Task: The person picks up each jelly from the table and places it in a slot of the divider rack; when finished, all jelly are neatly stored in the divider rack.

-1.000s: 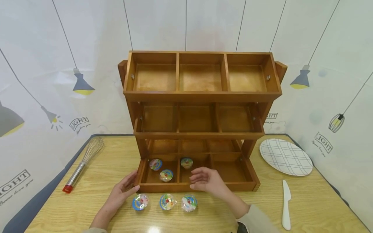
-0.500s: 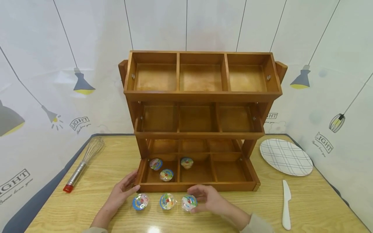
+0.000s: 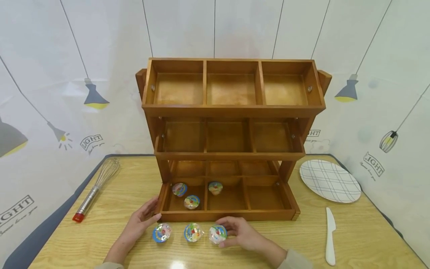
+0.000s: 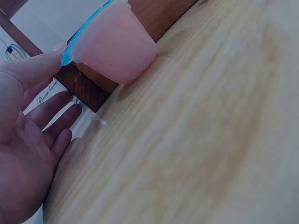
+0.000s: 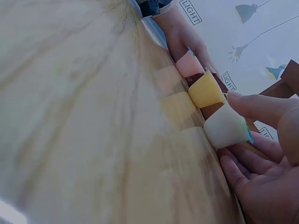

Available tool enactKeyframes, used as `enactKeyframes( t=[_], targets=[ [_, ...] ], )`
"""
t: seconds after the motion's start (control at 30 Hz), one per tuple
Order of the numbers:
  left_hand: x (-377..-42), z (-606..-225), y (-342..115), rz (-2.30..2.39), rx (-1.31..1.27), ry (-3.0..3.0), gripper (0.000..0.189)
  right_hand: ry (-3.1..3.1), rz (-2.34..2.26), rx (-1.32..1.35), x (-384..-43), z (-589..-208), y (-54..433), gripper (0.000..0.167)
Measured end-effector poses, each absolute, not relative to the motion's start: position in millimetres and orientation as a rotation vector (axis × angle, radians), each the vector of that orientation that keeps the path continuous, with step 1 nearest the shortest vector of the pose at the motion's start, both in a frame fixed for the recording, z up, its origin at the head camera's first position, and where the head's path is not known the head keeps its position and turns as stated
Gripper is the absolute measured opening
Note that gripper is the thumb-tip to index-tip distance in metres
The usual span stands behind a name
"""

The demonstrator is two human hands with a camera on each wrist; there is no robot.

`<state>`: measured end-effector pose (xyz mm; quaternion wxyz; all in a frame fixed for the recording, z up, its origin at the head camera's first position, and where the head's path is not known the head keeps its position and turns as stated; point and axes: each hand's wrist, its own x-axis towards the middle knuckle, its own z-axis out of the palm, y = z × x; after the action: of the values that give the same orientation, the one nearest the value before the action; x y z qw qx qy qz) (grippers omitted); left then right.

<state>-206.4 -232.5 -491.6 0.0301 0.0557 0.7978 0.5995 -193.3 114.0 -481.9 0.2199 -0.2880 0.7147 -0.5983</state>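
My left hand (image 3: 137, 223) rests against the front left corner of a brown wooden three-tier rack (image 3: 228, 216), its fingers relaxed in the left wrist view. Close by its thumb stands a pink jelly cup (image 4: 117, 49) with a blue-edged lid. At the right end of the front row, my right hand (image 3: 244, 234) holds a white jelly cup (image 5: 227, 127) between thumb and fingers, still at table level. A yellow jelly cup (image 5: 206, 90) sits between the pink and white ones. Inside the rack's bottom tier, two cups (image 3: 192, 202) occupy the left compartment and one cup (image 3: 215, 188) the middle.
A whisk (image 3: 95, 190) with a red-tipped handle lies on the left of the wooden table (image 3: 134, 179). On the right are a checked white plate (image 3: 330, 181) and a white knife (image 3: 330, 237). Dividers split each tier of the rack into compartments.
My right hand has come down from the rack's bottom tier towards the table and closed its fingers round the white jelly cup. The left hand has stayed at the rack's corner.
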Motion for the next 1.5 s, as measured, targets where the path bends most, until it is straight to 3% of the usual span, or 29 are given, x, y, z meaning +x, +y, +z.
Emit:
enactKeyframes(
  t=[1.1, 1.5],
  targets=[
    [-205.3, -493.1, -233.3, 1.819, 0.150, 2.472, 0.062, 2.035, -1.658, -0.758, -191.9, -488.2, 113.0, 0.051],
    [-205.8, -492.5, -232.8, 1.806, 0.138, 2.477, 0.063, 2.181, -1.665, -0.824, -204.6, -444.0, 127.6, 0.050]
  ],
)
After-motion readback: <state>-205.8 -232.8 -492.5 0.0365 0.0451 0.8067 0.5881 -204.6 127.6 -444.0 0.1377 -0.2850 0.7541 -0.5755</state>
